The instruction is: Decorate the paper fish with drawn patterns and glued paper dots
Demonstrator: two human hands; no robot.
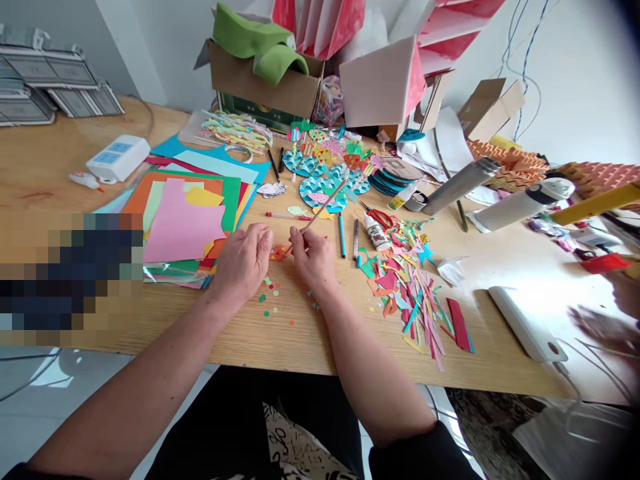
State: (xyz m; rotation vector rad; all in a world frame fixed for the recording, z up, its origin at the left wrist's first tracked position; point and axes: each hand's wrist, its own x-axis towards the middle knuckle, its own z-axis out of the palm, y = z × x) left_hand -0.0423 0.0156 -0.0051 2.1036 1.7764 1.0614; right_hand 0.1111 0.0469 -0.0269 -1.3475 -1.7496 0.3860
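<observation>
Pale wooden stick (pixel 321 207) in the spotlight, pinched in the fingertips of the right hand (pixel 313 259), its lower end angled down to a crumpled orange paper scrap (pixel 279 253) at the middle of the table (pixel 50 153). That stick looks light and stiff but thin, so the shaft is the place to hold it, with no hard levering. The scrap looks feather-light and fiddly, best taken by an edge. Beside it, the left hand (pixel 243 261) sits loosely open, fingers curled, nothing visible in its grip.

Just below, at six o'clock, loose paper dots (pixel 270 293) lie scattered, ready to skate away at a nudge. Moving out, at two o'clock: a blue marker (pixel 341 235), a white glue bottle (pixel 376 232) and red-handled scissors (pixel 383 219). At three o'clock, a big heap of paper strips (pixel 415 300); at nine o'clock, a stack of coloured card (pixel 183 227). Up at twelve o'clock, wave-patterned paper cutouts (pixel 325 190). Far right, a co-worker's blurred hand (pixel 600 327) is working at the table's edge.
</observation>
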